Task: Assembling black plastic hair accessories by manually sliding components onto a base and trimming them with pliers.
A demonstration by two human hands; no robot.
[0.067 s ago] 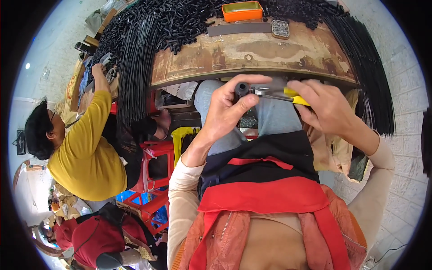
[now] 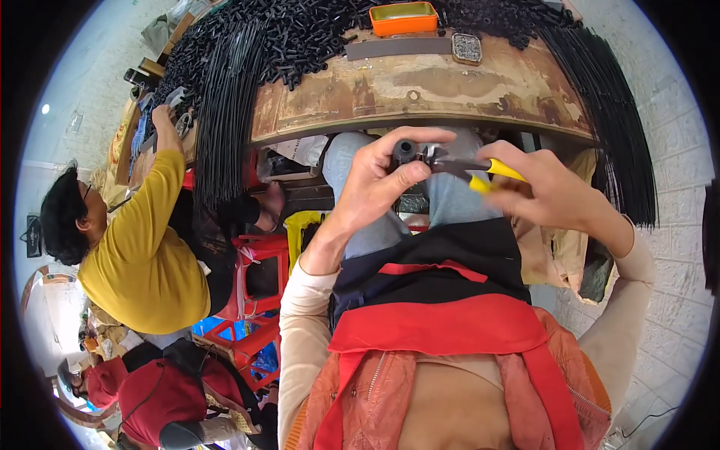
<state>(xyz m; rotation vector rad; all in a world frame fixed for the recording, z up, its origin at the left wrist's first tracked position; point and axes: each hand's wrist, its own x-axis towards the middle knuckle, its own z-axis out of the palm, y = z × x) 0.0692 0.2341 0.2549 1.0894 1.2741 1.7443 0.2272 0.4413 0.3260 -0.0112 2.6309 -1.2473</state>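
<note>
My left hand [image 2: 379, 176] is closed around a short black tube-shaped piece [image 2: 405, 150], its round hollow end facing up. In my right hand [image 2: 544, 184] are pliers [image 2: 450, 165] with yellow handles, spread apart and partly blurred. The jaws of the pliers meet small metal bits at the right side of the black piece; whether they grip them I cannot tell. Both hands are above my lap, just in front of the table edge.
On the wooden table [image 2: 450, 82] lie heaps of black tubes [image 2: 292, 45], bundles of long black strands [image 2: 229, 112], an orange tray [image 2: 403, 20], a grey strip [image 2: 397, 49] and a small container of metal bits [image 2: 466, 49]. Two people sit at left, near red stools [image 2: 262, 277].
The pliers' handles have swung, with the lower one now dropped further from the upper one. My right fingers have shifted; my left hand stays put with the black piece.
</note>
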